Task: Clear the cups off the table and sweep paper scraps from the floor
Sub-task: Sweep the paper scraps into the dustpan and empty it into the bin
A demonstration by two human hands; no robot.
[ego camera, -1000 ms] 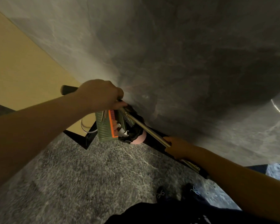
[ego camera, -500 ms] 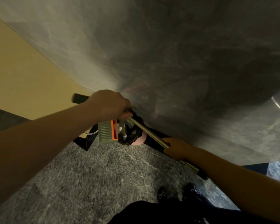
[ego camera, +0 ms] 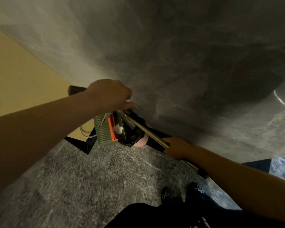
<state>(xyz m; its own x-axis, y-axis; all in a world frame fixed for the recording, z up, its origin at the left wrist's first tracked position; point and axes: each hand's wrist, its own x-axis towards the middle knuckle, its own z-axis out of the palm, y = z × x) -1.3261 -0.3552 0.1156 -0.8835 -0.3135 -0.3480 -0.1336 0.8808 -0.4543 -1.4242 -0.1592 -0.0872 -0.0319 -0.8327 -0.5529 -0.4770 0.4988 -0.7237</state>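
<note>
Nearest: dark trousers, black shoes [ego camera: 167,194] on grey speckled floor [ego camera: 82,175]. Right hand [ego camera: 175,148], grip curled round metal broom pole [ego camera: 152,134], pole slanting up-left. Left hand [ego camera: 109,94], grip clamped on black handle [ego camera: 75,90] above green dustpan [ego camera: 104,130]. Dustpan tilted, orange comb edge [ego camera: 112,127], white paper scraps [ego camera: 119,129] inside, next to black bin bag [ego camera: 132,134] over pink bin [ego camera: 141,142]. Beyond: grey marbled wall [ego camera: 171,46], yellow panel [ego camera: 15,71] far left. No cups or bench in view.
</note>
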